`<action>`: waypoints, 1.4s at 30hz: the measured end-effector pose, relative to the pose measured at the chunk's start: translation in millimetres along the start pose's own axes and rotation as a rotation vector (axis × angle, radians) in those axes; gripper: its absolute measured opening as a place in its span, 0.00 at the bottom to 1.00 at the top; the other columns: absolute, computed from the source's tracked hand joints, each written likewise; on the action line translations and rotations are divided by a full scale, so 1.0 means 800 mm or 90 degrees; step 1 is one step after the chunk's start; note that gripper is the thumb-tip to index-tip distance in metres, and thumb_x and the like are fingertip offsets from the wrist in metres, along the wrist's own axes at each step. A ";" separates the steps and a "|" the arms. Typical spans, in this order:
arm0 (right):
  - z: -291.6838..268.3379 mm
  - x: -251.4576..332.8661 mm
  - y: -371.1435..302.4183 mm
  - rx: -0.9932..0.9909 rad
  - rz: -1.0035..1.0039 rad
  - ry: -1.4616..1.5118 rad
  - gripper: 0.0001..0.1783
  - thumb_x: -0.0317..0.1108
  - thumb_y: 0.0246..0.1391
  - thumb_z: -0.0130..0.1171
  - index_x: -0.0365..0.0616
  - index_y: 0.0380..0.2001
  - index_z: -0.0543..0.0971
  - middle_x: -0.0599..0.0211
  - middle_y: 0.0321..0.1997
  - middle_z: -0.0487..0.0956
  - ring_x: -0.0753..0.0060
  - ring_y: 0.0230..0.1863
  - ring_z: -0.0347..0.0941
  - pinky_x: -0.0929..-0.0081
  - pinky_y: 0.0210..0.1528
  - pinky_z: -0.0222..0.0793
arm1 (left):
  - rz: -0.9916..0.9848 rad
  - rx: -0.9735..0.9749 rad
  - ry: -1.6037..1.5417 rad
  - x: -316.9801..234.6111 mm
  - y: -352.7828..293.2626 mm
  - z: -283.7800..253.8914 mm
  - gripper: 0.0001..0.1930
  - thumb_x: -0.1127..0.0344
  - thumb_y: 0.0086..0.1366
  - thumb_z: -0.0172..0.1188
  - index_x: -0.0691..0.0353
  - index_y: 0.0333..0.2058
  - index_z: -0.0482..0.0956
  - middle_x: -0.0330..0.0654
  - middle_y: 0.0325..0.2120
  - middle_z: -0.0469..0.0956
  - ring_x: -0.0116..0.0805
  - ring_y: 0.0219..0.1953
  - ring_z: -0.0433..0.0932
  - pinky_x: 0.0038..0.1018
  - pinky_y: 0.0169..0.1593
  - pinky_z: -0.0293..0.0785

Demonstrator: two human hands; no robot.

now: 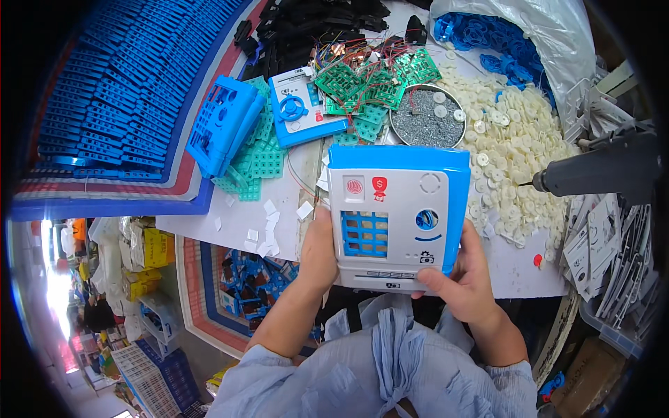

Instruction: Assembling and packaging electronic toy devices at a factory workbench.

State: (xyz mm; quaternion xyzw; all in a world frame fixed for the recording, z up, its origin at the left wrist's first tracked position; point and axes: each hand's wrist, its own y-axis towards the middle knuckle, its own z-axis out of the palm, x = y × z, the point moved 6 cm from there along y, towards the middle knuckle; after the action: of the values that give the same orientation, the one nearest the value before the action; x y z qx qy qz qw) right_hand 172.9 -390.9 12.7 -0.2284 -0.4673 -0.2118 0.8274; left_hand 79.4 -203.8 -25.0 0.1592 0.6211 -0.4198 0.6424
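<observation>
Both hands hold a blue-and-white toy safe panel (404, 195) close in front of me. Its white face is turned up and has a grid of keypad openings, a round hole and a slot along the near edge. My left hand (319, 251) grips the left side, its fingers mostly hidden behind the panel. My right hand (463, 282) is closed on the lower right corner, thumb on the front. Just beyond lies another blue-and-white panel (300, 115) with a blue knob. Left of that, a blue plastic casing (224, 125) leans on green rubber keypads (261, 164).
Green circuit boards (341, 83) with thin wires lie at the back, beside a round tin of screws (425, 125). Cream plastic discs (512, 132) are heaped to the right, where an electric screwdriver (585, 173) juts in. Blue parts fill a lined crate (125, 209) on the left.
</observation>
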 end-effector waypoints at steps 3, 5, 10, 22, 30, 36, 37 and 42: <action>0.001 0.007 0.005 0.021 0.009 0.034 0.42 0.24 0.60 0.60 0.40 0.69 0.47 0.55 0.58 0.71 0.68 0.51 0.77 0.75 0.36 0.83 | 0.065 0.124 -0.010 0.003 -0.006 -0.010 0.27 0.47 0.76 0.44 0.70 0.50 0.74 0.46 0.43 0.81 0.33 0.43 0.82 0.31 0.44 0.79; 0.003 0.008 0.004 0.040 0.018 0.040 0.42 0.23 0.60 0.59 0.40 0.69 0.46 0.56 0.59 0.70 0.70 0.52 0.76 0.75 0.36 0.82 | 0.030 0.155 -0.204 -0.004 -0.016 0.004 0.28 0.45 0.74 0.49 0.70 0.51 0.74 0.46 0.44 0.81 0.35 0.43 0.83 0.32 0.45 0.80; 0.016 0.010 -0.010 0.025 0.014 0.013 0.42 0.24 0.61 0.59 0.40 0.69 0.46 0.56 0.60 0.68 0.69 0.51 0.76 0.74 0.35 0.82 | 0.059 0.135 0.010 -0.014 -0.014 -0.004 0.27 0.48 0.74 0.51 0.71 0.51 0.74 0.45 0.41 0.82 0.28 0.42 0.81 0.27 0.45 0.78; -0.006 -0.003 0.006 0.039 0.024 0.136 0.45 0.23 0.59 0.59 0.40 0.72 0.45 0.53 0.59 0.71 0.64 0.45 0.80 0.72 0.30 0.83 | -0.067 0.349 -0.187 -0.015 -0.033 -0.010 0.35 0.55 0.61 0.70 0.71 0.59 0.66 0.48 0.52 0.77 0.40 0.55 0.77 0.39 0.59 0.72; -0.010 -0.024 0.011 0.035 0.073 0.277 0.42 0.24 0.59 0.58 0.39 0.71 0.48 0.51 0.54 0.76 0.62 0.41 0.82 0.73 0.25 0.83 | -0.077 0.273 -0.277 -0.030 -0.042 0.008 0.35 0.61 0.59 0.71 0.69 0.60 0.63 0.51 0.55 0.74 0.39 0.53 0.78 0.36 0.54 0.75; -0.012 -0.028 0.020 0.030 0.124 0.314 0.39 0.25 0.59 0.57 0.36 0.70 0.52 0.51 0.51 0.79 0.65 0.37 0.83 0.75 0.24 0.83 | -0.151 0.354 -0.312 -0.031 -0.047 0.015 0.45 0.71 0.53 0.71 0.67 0.66 0.52 0.55 0.56 0.71 0.42 0.48 0.80 0.30 0.30 0.80; -0.012 -0.030 0.020 0.030 0.126 0.315 0.39 0.25 0.59 0.57 0.36 0.70 0.52 0.51 0.51 0.79 0.65 0.38 0.83 0.76 0.24 0.83 | -0.162 0.347 -0.316 -0.030 -0.048 0.015 0.47 0.72 0.53 0.71 0.67 0.66 0.51 0.55 0.55 0.72 0.42 0.47 0.81 0.28 0.26 0.80; -0.014 -0.041 0.024 0.003 0.158 0.332 0.35 0.26 0.60 0.57 0.36 0.68 0.56 0.51 0.52 0.79 0.64 0.39 0.84 0.74 0.25 0.84 | -0.170 0.319 -0.343 -0.020 -0.047 0.014 0.43 0.74 0.57 0.66 0.67 0.67 0.50 0.54 0.55 0.73 0.37 0.46 0.81 0.24 0.27 0.79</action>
State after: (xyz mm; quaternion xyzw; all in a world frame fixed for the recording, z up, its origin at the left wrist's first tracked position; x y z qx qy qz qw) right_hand 175.8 -377.4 -24.0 -0.2198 -0.2076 -0.1594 0.9398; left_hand 61.1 -229.0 3.7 0.1130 0.3237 -0.6648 0.6637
